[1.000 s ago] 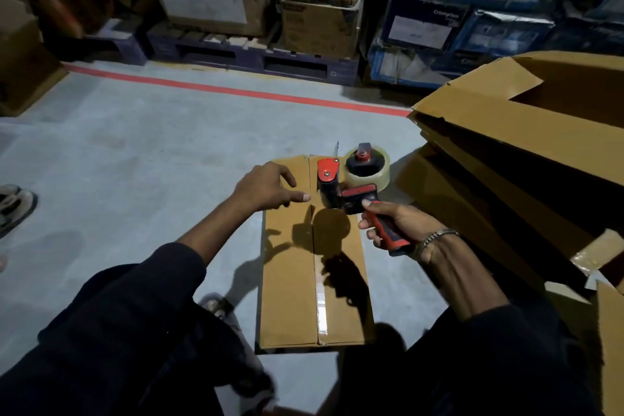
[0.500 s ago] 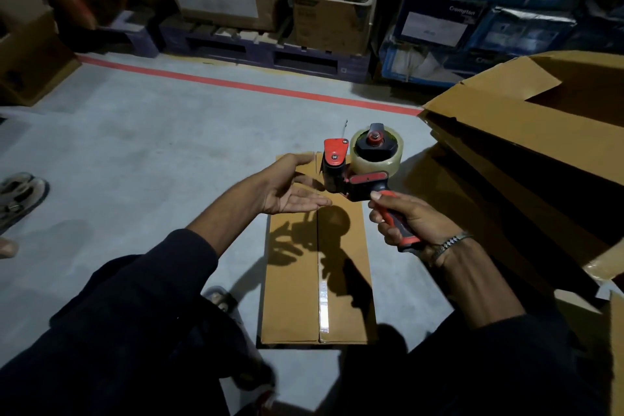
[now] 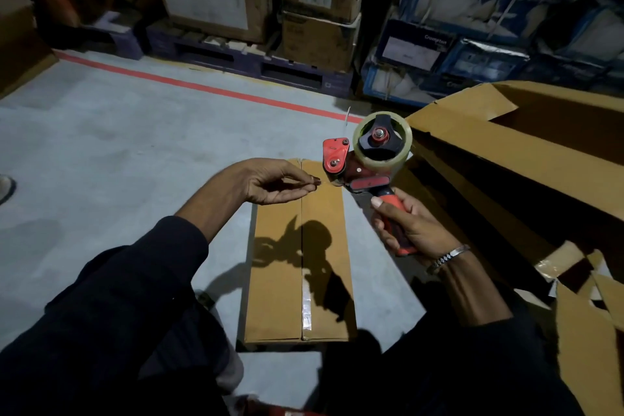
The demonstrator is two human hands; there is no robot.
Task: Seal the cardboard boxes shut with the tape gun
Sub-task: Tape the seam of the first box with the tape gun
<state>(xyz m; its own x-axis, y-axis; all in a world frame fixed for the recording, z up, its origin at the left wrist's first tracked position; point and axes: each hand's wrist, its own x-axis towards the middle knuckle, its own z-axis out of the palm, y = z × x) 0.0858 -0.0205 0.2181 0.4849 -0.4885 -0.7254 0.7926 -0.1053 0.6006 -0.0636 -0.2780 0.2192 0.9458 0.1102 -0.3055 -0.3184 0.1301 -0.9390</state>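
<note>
The cardboard box (image 3: 300,257) is laid flat on the grey floor (image 3: 118,159), with its two top flaps closed and a short strip of tape seen on the seam at the near end. Above its far end, the loose tape end is pinched by the left hand (image 3: 273,182). Just to the right, the tape gun (image 3: 368,159) is held up by its red handle, gripped by the right hand (image 3: 408,230). More open boxes (image 3: 526,152) are piled at the right.

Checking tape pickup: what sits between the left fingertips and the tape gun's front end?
In the head view, only a short tape end bridges left hand and tape gun.
</note>
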